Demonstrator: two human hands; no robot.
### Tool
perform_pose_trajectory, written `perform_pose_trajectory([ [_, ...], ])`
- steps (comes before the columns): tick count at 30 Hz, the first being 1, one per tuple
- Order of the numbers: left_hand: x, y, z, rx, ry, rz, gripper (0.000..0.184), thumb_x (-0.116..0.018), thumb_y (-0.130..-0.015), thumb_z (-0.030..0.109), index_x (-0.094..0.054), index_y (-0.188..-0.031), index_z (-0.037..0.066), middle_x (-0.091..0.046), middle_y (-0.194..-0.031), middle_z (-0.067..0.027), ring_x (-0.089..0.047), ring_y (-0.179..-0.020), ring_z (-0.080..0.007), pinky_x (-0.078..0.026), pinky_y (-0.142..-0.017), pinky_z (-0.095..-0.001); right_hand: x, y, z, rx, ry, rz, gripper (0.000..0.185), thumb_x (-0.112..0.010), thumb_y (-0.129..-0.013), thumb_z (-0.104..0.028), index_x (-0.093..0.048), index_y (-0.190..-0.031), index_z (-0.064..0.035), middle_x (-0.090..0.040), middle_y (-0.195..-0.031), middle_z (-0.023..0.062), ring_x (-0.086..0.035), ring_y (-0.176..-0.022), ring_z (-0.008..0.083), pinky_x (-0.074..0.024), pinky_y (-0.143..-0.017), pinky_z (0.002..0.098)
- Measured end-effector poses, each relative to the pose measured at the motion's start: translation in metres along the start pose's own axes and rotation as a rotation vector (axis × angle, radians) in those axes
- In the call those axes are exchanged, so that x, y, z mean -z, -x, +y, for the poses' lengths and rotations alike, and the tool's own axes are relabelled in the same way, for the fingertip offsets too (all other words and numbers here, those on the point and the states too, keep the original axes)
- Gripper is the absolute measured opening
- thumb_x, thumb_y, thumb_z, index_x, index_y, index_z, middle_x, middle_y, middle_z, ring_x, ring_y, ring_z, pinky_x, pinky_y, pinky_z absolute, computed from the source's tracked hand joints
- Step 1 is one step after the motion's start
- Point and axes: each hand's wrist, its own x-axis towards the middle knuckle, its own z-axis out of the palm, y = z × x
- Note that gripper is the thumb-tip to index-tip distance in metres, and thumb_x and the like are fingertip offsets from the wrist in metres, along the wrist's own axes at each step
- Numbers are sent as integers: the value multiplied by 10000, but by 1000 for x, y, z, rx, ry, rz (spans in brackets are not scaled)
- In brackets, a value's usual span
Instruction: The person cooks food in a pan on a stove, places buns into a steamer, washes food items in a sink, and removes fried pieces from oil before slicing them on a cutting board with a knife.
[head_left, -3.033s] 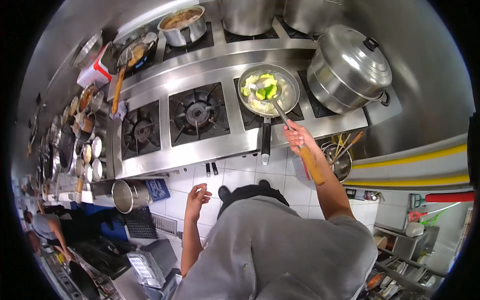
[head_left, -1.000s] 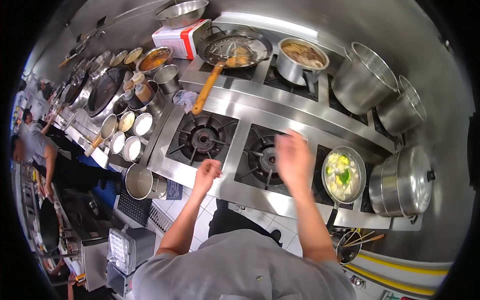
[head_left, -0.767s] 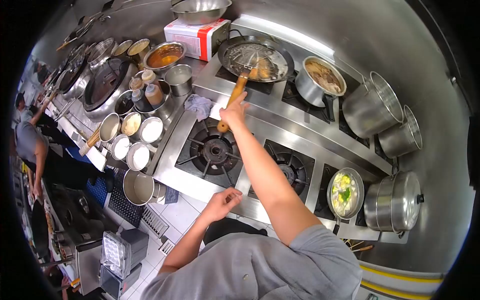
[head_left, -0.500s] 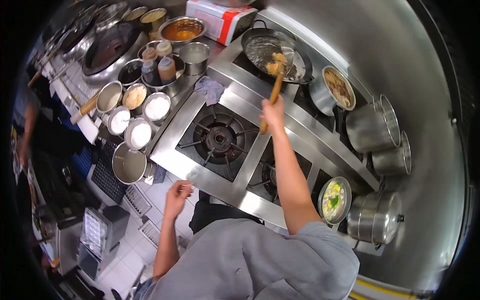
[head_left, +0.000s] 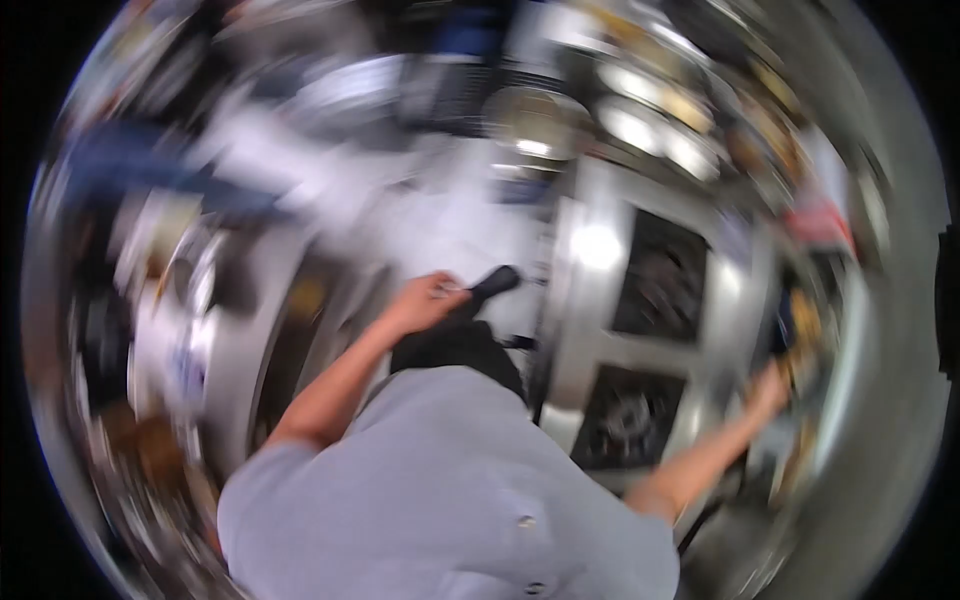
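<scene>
Heavy blur, landmark = stove [head_left: 588,335]: smooth steel top, glare patch, two round burners with spoked grates in dark square recesses.
Your right hand [head_left: 768,388] is out over the stove's far side, next to a smeared orange-brown shape [head_left: 803,318]; can't tell finger opening, grip or contact.
Your left hand [head_left: 425,302] is in front of the stove, above the pale floor [head_left: 430,220]; fingers loosely curled, partly open, nothing visible in them.
Round metal pot [head_left: 535,120] sits off the stove's upper-left corner in view.
</scene>
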Motion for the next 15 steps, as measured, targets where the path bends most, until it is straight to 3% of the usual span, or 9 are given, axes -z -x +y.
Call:
perform_pose_trajectory([
  [1,-9,12,-42,-122,-34,87,361,-654,-878,351,-654,-1050,33,-706,-906,-139,-672,-835,-252,-518,-771,-370,-3,6,-33,-285,-399,89,495,-722,-816,-281,-595,-1191,17,-650,-1074,136,-621,-886,273,-548,-743,407],
  [3,-7,54,-77,-62,-71,118,386,-653,-882,381,-643,-1084,52,-693,-944,-136,-669,-788,-268,-517,-747,-380,-35,-69,31,33,-250,140,448,-686,-814,-298,-630,-1128,17,-666,-1005,161,-632,-812,294,-551,-757,413],
  [4,-2,74,-86,-12,-78,119,392,-659,-874,392,-650,-1070,53,-694,-943,-130,-671,-781,-263,-517,-752,-385,-43,-78,27,49,162,275,451,-633,-825,-314,-641,-1117,30,-680,-938,174,-638,-742,307,-550,-719,438],
  [5,6,96,-99,17,-50,183,392,-659,-874,392,-650,-1070,53,-694,-943,-130,-671,-781,-263,-517,-752,-385,-50,-79,20,60,316,370,467,-616,-832,-349,-638,-1103,31,-676,-935,176,-635,-736,311,-536,-702,456],
  [7,13,136,-117,8,100,411,365,-663,-876,366,-650,-1068,56,-689,-910,-111,-668,-775,-229,-517,-732,-371,-62,-73,1,106,415,520,509,-584,-844,-418,-633,-1073,33,-669,-928,179,-627,-723,321,-508,-668,491],
  [9,30,172,-148,67,244,693,264,-642,-902,231,-635,-1091,46,-678,-871,-77,-648,-753,-149,-527,-697,-309,-70,-58,-18,157,502,712,561,-551,-857,-488,-627,-1043,36,-661,-921,182,-620,-710,330,-480,-634,526],
  [13,85,241,-231,57,588,1150,205,-610,-902,181,-644,-1029,23,-692,-827,-70,-650,-714,-117,-526,-664,-274,-71,-3,-87,237,619,1396,688,-485,-883,-627,-616,-984,41,-645,-908,188,-606,-684,348,-425,-566,595],
  [14,102,261,-234,130,635,1222,196,-597,-898,160,-635,-1040,30,-679,-812,-58,-635,-694,-115,-515,-635,-265,-54,35,-128,367,637,1449,559,-510,-919,-523,-613,-897,27,-610,-767,153,-566,-616,307,-418,-496,556],
  [15,120,279,-254,121,671,1277,198,-588,-893,143,-624,-1056,36,-662,-816,-47,-617,-686,-112,-499,-620,-256,-67,3,-136,540,490,1133,489,-546,-880,-433,-628,-1015,31,-653,-836,169,-609,-665,322,-478,-588,515],
])
